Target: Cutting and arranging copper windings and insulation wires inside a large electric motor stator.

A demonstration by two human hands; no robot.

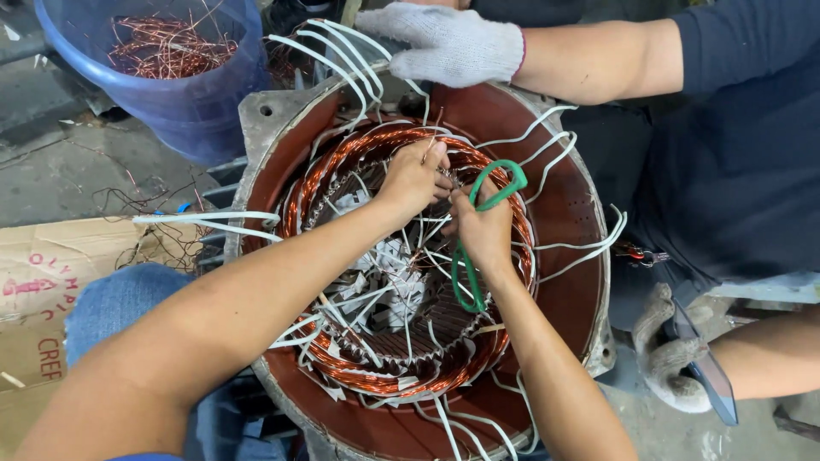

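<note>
From the head camera, the left hand point(416, 177) is pinching thin wires on the shiny copper coil point(342, 158) inside the big red motor shell point(568, 222). The right hand point(483, 229) is squeezing green scissors point(478, 230) just beside it. Another person's gloved hand point(444, 43) is resting on the shell's far rim, near a blue bucket point(188, 102).

One motor stator point(564, 222), one blue bucket point(196, 102), two bare hands point(414, 175), two gloved hands point(444, 43)
</note>
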